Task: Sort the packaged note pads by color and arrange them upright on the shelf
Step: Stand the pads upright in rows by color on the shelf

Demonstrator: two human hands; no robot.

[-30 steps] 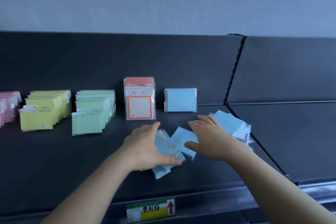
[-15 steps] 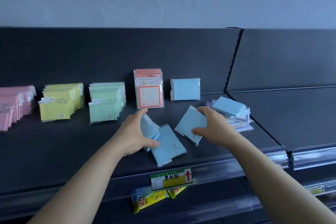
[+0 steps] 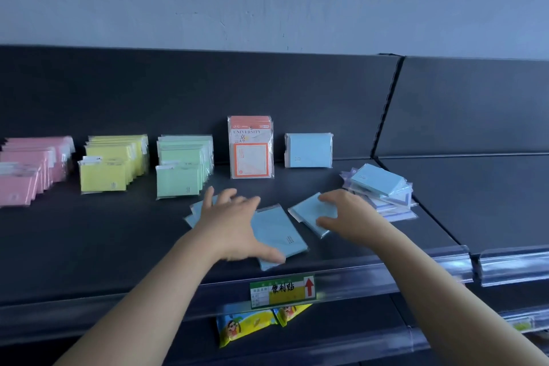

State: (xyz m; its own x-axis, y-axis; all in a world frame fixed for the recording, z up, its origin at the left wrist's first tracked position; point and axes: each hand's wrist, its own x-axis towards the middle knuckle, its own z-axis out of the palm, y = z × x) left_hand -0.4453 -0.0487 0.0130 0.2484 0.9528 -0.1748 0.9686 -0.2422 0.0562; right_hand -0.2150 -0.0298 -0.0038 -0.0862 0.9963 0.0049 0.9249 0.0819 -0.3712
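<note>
Dark grey metal shelf (image 3: pixel 89 246) under pale blue-grey wall (image 3: pixel 267 9).

Upright along the back, left to right, five groups:
- row of pink packaged pads (image 3: pixel 26 157)
- row of yellow packaged pads (image 3: pixel 104 178)
- row of green packaged pads (image 3: pixel 178 181)
- orange-framed packs (image 3: pixel 251 154) printed "UNIVERSITY", at least two deep
- upright pale blue pad (image 3: pixel 309 150), possibly two

Exact per-row counts not readable.

Loose blue stock flat on the deck:
- one flat blue pad (image 3: pixel 279 232) at centre
- corners of at least two more blue pads (image 3: pixel 194 212) showing left of it
- one tilted blue pad (image 3: pixel 309 211) to the right

Left hand (image 3: pixel 228 226) spread flat, fingers straight, pressing on the centre group, thumb on the front corner of the flat blue pad. No clench.

Right hand (image 3: pixel 350 214) grasping the tilted blue pad, fingers curled over the far edge, thumb at the near edge.

Just right of that hand, untidy pile of blue and lilac pads (image 3: pixel 377 180), several layers, count unclear.

On the front rail, one green-yellow price label (image 3: pixel 282 291) with red up arrow and handwritten 便利贴.

Below it, two yellow cartoon snack packets (image 3: pixel 246 324), partly hidden by the rail.
</note>
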